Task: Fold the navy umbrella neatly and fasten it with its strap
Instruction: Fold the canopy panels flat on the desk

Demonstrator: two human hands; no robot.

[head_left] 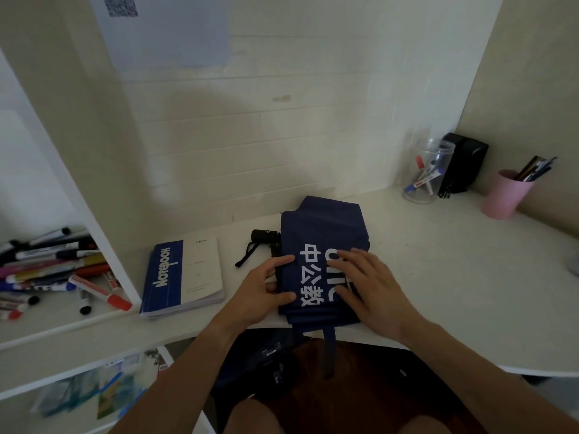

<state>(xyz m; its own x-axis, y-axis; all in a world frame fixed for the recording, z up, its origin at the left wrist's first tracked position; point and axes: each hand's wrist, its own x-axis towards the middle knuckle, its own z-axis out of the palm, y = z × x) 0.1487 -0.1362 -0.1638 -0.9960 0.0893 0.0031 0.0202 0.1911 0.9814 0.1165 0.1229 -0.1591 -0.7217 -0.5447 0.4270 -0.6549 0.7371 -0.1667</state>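
The navy umbrella (pixel 322 233) lies flattened on the white desk (pixel 438 277), its canopy folded into a flat panel with white printed characters facing up. Its black handle (pixel 264 237) with a wrist cord sticks out to the left. A navy strap (pixel 329 349) hangs from the near end over the desk's front edge. My left hand (pixel 266 289) pinches the panel's left edge between thumb and fingers. My right hand (pixel 372 283) presses flat on top of the fabric, fingers spread over the print.
A blue and white notebook (pixel 185 274) lies left of the umbrella. Many markers (pixel 53 270) fill the shelf at far left. At the back right stand a clear jar of markers (pixel 426 173), a black box (pixel 463 161) and a pink pen cup (pixel 506 194).
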